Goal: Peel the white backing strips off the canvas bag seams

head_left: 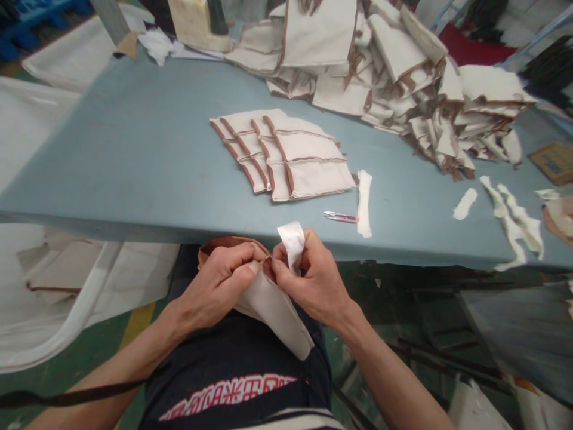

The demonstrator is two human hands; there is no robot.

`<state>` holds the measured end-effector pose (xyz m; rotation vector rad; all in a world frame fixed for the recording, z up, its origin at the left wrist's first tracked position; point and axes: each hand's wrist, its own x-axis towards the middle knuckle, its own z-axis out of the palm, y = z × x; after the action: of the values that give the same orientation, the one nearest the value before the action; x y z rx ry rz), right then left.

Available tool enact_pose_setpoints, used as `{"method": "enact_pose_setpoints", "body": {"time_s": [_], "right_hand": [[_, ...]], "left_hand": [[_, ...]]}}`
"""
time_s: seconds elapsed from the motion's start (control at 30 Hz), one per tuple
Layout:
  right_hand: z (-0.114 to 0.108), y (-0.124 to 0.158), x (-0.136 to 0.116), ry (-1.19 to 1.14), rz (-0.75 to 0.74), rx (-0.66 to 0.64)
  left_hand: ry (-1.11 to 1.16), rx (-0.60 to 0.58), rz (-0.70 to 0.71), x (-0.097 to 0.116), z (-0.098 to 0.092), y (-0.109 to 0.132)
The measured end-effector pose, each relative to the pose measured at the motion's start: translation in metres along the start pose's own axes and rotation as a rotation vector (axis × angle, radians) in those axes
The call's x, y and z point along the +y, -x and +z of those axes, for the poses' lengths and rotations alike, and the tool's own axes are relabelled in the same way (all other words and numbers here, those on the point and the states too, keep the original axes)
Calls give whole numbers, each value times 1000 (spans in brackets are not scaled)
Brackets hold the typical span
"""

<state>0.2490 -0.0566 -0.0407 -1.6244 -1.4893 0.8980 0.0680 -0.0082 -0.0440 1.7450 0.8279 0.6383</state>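
Observation:
Over my lap, just below the table edge, I hold a cream fabric piece [273,319] with brown trim. My left hand [221,280] pinches its upper edge between thumb and fingers. My right hand [316,280] is closed at the same edge, close beside the left fingertips. A white strip [293,242] curls up out of the right hand's fingers. Whether that strip is joined to the fabric piece is hidden by the fingers. Beyond my hands, pink-handled thread snips [341,217] lie on the table beside another white strip [364,203].
On the blue-grey table [134,149] lie overlapping stacks of sewn cream pieces [308,143] with brown edging. A large heap of similar pieces [385,77] fills the back right. White scraps [513,221] lie at the right. A white curved tube [85,310] stands at lower left.

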Motion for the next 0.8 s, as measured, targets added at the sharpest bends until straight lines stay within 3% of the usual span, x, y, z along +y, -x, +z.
{"method": "enact_pose_setpoints", "body": {"time_s": [0.2,0.37,0.6,0.67,0.8], "right_hand": [[-2,5,-3,-90,44,-25],[-8,5,-3,-446,83,-207],[1,6,9,-838,205,-479],[5,7,11,-859,189,-447],[5,11,6,-715,98,-246]], "left_hand": [[-51,-32,33,5,-2,3],[-44,-127,101,4,-7,10],[285,-139,-120,0,-4,17],[319,-117,-116,2,-4,17],[207,-42,-8,5,-5,16]]}}
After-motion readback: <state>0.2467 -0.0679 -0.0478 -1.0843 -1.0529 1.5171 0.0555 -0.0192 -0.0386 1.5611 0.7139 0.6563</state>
